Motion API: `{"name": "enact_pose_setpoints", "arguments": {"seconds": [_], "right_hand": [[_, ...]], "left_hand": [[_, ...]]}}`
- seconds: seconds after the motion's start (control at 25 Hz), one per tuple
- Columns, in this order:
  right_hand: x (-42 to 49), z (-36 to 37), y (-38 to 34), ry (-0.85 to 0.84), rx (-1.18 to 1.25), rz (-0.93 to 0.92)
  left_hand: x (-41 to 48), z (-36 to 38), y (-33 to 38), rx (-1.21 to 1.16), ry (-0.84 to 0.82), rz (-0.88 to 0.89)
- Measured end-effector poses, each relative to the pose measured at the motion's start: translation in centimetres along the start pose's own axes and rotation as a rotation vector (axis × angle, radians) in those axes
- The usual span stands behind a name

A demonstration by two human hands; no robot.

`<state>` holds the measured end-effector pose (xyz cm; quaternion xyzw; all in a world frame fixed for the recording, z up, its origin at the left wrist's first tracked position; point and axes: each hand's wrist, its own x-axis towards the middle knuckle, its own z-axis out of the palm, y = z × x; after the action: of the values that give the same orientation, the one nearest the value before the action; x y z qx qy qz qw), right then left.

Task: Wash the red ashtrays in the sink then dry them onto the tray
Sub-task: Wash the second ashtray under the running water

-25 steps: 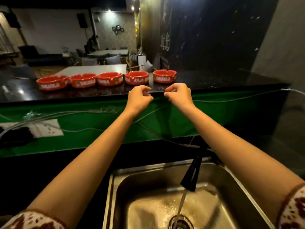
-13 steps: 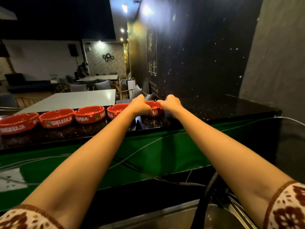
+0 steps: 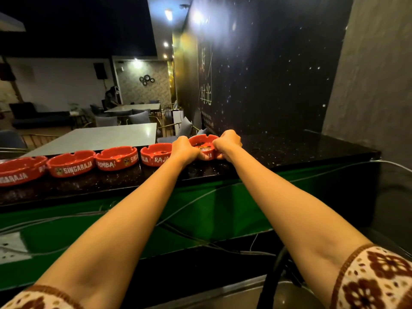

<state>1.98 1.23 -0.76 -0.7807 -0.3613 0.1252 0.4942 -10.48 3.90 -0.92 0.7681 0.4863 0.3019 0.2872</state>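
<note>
Several red ashtrays stand in a row on the dark raised counter (image 3: 289, 152). The rightmost ashtray (image 3: 204, 142) has dark residue inside. My left hand (image 3: 185, 150) grips its left side and my right hand (image 3: 227, 142) grips its right side, fingers curled round the rim. To the left sit a second ashtray (image 3: 155, 156), a third ashtray (image 3: 117, 160) and a fourth ashtray (image 3: 71, 166). Only the sink's rim (image 3: 223, 293) shows at the bottom edge. No tray is in view.
A black faucet (image 3: 270, 284) rises at the bottom right. Grey cables (image 3: 89, 217) run along the green panel below the counter. A dark speckled wall (image 3: 267, 85) stands right behind the counter. Tables and chairs fill the room beyond.
My hands rose from the counter's front edge to the rightmost ashtray and now grip it from both sides. My view tilted up, so the sink basin dropped out of sight.
</note>
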Motion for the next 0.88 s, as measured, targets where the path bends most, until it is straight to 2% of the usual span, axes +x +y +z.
{"name": "enact_pose_setpoints", "arguments": {"seconds": [0.2,0.32,0.44,0.64,0.88], "right_hand": [[-2.2,-1.9,0.8,-0.01,0.158,-0.026],[-5.7,-4.0,0.9,-0.043,0.238,-0.086],[-10.2,-6.0,1.2,-0.094,0.339,-0.099],[-18.1,-6.2,4.1,-0.204,0.413,-0.114],[-28.0,-2.0,11.6,-0.363,0.409,0.036]], "left_hand": [[-2.7,-1.2,0.2,-0.171,0.05,0.106],[-6.3,-3.2,0.9,-0.503,-0.036,0.026],[-10.9,-5.0,1.1,-0.657,-0.11,-0.034],[-19.4,-5.3,-1.3,-0.687,-0.046,-0.084],[-29.0,-2.6,-9.6,-0.709,0.001,-0.241]]}}
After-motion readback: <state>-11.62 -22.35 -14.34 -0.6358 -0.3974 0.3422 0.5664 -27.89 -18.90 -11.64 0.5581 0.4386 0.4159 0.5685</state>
